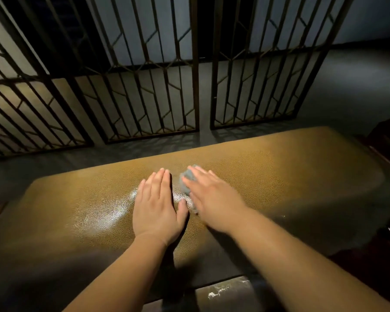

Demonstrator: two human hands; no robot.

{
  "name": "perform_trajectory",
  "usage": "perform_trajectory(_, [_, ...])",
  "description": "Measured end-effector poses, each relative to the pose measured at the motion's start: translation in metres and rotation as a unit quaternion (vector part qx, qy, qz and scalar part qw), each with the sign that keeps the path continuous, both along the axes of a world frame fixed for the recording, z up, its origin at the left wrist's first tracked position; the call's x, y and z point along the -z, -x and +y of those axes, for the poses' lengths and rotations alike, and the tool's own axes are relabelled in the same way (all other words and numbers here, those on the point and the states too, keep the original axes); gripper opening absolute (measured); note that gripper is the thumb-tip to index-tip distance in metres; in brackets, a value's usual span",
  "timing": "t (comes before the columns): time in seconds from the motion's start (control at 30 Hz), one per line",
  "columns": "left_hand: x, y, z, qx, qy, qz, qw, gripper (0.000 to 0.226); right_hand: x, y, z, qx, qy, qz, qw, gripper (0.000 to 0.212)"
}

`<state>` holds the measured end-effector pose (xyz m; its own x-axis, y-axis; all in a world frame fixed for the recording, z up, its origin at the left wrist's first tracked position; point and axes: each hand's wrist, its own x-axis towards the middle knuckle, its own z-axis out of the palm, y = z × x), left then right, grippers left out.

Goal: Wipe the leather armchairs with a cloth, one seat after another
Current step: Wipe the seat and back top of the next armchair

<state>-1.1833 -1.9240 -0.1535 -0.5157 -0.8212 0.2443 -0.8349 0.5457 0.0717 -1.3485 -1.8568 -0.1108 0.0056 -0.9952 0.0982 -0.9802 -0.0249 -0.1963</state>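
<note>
Two bare hands rest on a tan leather seat (pixel 77 210), with a glossy patch of reflected light at the left. Beside it, the left hand (pixel 157 207) lies flat, fingers straight and together. Just to its right, the right hand (pixel 212 199) presses a small grey cloth (pixel 186 177) against the leather, fingers extended over it. Behind the seat stands a dark metal grille (pixel 144 86); dark wooden furniture (pixel 387 140) edges the far right.
</note>
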Motion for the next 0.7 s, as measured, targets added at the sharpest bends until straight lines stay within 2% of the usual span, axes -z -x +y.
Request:
perform_trajectory(0.07, [-0.002, 0.0, 0.001, -0.005, -0.002, -0.006, 1.0, 0.085, -0.003, 0.039, 0.0, 0.103, -0.002, 0.019, 0.995, 0.051])
perform_trajectory(0.13, [-0.004, 0.0, 0.0, -0.011, -0.007, -0.015, 1.0, 0.087, -0.002, 0.073, 0.006, 0.268, -0.009, 0.013, 0.963, 0.052])
perform_trajectory(0.2, [-0.006, -0.002, -0.001, -0.022, -0.025, -0.022, 0.999, 0.088, 0.0, 0.064, 0.006, 0.35, -0.005, -0.004, 0.937, 0.054])
perform_trajectory(0.27, [-0.015, -0.003, 0.005, -0.025, -0.065, -0.014, 0.997, 0.088, -0.001, 0.017, 0.0, 0.328, -0.008, -0.028, 0.944, 0.056])
perform_trajectory(0.37, [-0.038, -0.006, -0.003, -0.014, -0.128, 0.06, 0.99, 0.07, -0.007, -0.055, -0.001, 0.145, -0.021, -0.037, 0.989, 0.057])
perform_trajectory(0.47, [-0.049, -0.042, -0.028, -0.086, -0.119, 0.038, 0.989, 0.058, -0.015, -0.046, -0.002, 0.024, -0.057, -0.01, 0.998, 0.056])
perform_trajectory(0.53, [-0.042, -0.066, -0.032, -0.136, -0.092, -0.006, 0.986, 0.071, -0.014, -0.008, -0.008, 0.066, -0.055, 0.008, 0.996, 0.055])
perform_trajectory(0.6, [-0.032, -0.074, -0.031, -0.149, -0.067, -0.022, 0.986, 0.079, -0.014, 0.031, -0.019, 0.199, -0.055, -0.013, 0.978, 0.055])
perform_trajectory(0.67, [-0.025, -0.069, -0.032, -0.146, -0.056, -0.021, 0.987, 0.079, -0.01, 0.037, -0.036, 0.292, -0.061, -0.036, 0.954, 0.056])
perform_trajectory(0.7, [-0.022, -0.067, -0.034, -0.144, -0.047, -0.02, 0.988, 0.078, -0.011, 0.021, -0.047, 0.296, -0.064, -0.043, 0.952, 0.056])
